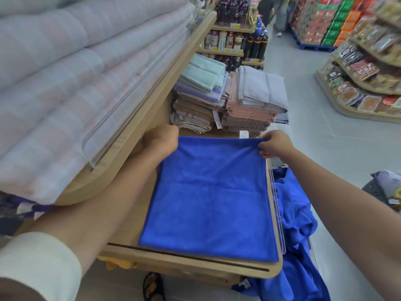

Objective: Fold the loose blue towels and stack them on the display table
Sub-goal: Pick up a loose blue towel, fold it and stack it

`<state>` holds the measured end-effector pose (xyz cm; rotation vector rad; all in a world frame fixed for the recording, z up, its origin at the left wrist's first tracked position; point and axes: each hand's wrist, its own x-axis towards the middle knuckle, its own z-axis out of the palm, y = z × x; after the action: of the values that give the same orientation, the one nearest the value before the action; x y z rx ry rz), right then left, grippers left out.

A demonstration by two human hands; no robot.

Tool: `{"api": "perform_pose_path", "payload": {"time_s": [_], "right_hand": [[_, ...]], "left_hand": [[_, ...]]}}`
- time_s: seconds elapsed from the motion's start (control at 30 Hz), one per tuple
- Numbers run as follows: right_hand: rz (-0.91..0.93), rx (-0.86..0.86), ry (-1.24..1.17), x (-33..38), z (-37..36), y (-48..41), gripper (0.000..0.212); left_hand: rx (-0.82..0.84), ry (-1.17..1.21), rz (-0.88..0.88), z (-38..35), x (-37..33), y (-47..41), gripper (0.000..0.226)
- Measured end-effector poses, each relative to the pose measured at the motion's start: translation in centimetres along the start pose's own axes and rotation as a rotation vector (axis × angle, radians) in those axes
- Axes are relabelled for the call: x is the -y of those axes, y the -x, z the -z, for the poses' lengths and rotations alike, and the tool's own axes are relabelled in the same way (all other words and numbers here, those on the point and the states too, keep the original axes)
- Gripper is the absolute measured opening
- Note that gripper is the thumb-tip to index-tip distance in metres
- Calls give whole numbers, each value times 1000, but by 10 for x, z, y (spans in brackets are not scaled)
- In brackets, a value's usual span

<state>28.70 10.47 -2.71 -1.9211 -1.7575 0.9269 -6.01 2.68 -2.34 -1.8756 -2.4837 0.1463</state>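
One folded blue towel (208, 198) lies flat on the wooden display table (195, 266), left hand (161, 141) curled on its far left corner, right hand (274, 144) pinching its far right corner, loose blue towels (297, 224) bunched beside the table's right edge, folded towel stacks (256, 94) beyond.

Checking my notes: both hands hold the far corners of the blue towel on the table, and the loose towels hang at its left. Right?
Not quite. The head view shows the loose towels at the right side of the table, not the left. The left hand and right hand do hold the far corners of the blue towel.
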Motion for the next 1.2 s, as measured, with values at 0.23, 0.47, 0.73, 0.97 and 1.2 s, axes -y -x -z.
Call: {"api": "perform_pose_path", "payload": {"time_s": [0.23,0.47,0.73,0.97,1.2], "right_hand": [[82,17,-118,-3,21,42,9],[339,87,-144,-29,64,124,22],[547,328,229,-90,34,221,25],[539,284,381,-95,12,246,16],[579,126,287,-15,-116,211,46]], "left_hand": [[-141,355,-85,37,12,47,13],[-215,771,-251,70,40,145,8],[-104,477,-326,-28,89,233,24],[-45,406,-355,-64,83,257,30],[-130,456,-316,-77,-19,195,41]]}}
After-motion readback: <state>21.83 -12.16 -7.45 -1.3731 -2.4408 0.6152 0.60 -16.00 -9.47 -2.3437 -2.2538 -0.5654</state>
